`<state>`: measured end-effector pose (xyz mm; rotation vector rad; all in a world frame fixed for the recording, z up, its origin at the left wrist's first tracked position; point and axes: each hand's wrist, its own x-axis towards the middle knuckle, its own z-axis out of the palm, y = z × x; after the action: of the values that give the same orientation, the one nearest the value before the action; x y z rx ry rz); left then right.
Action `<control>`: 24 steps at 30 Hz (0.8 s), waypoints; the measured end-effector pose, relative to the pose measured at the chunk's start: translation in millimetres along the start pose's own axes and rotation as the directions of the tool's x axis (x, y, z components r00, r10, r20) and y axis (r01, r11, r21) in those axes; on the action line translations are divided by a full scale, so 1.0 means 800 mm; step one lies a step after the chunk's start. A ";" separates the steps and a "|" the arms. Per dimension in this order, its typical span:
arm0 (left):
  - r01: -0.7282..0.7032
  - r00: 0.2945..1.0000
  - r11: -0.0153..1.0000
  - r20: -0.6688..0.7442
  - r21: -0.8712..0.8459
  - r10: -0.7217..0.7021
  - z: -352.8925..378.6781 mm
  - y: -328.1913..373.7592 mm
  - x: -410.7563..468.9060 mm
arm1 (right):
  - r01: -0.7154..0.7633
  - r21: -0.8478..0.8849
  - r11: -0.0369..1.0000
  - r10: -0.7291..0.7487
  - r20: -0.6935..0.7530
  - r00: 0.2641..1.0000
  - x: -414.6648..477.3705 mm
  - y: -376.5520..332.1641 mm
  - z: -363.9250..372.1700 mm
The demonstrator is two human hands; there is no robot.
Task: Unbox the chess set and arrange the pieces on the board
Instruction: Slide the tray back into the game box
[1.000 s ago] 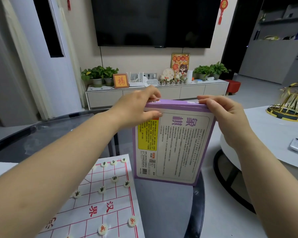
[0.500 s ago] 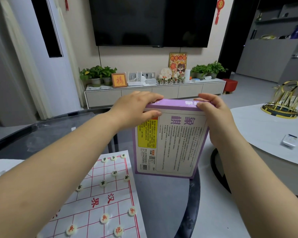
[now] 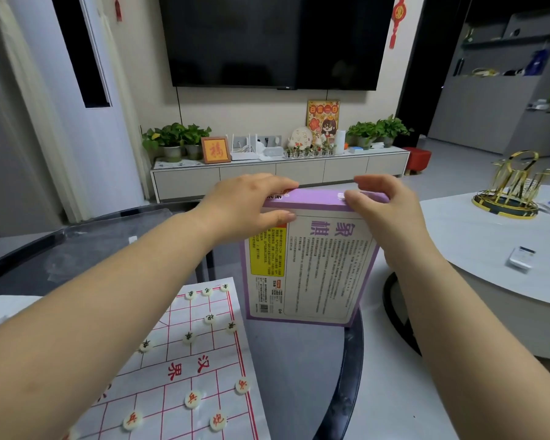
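While your left hand (image 3: 248, 201) grips the box (image 3: 324, 265) by its top corner, standing upright just right of the board (image 3: 159, 392), brace it firmly and let your right hand (image 3: 385, 211), pinching the top edge, work the flap slowly.

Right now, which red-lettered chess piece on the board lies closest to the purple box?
The red-lettered piece at the board's right border, highest of the four red ones; the other three lie lower, farther from the box.
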<state>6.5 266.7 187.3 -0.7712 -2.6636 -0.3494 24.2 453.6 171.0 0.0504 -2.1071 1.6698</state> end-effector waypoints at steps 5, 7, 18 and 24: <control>-0.025 1.000 0.998 0.009 0.065 0.025 -0.003 0.011 -0.004 | -0.074 0.215 0.974 0.083 -0.031 0.996 -0.017 0.009 -0.007; -0.060 0.996 0.990 -0.061 0.129 0.068 0.007 0.017 -0.016 | -0.099 0.292 0.951 0.118 -0.047 0.992 -0.025 0.013 -0.015; -0.213 0.955 0.977 -0.211 0.002 0.209 0.123 0.054 -0.103 | -0.574 0.324 0.752 0.512 0.260 0.819 -0.097 0.091 -0.052; -0.135 0.990 0.980 0.029 -0.144 0.140 0.166 0.055 -0.130 | -0.655 0.313 0.688 0.585 0.295 0.756 -0.120 0.146 -0.056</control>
<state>79.1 297.2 31.6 -1.0095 -2.6252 -0.4958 89.6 503.0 36.3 -0.4744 -1.9770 2.5744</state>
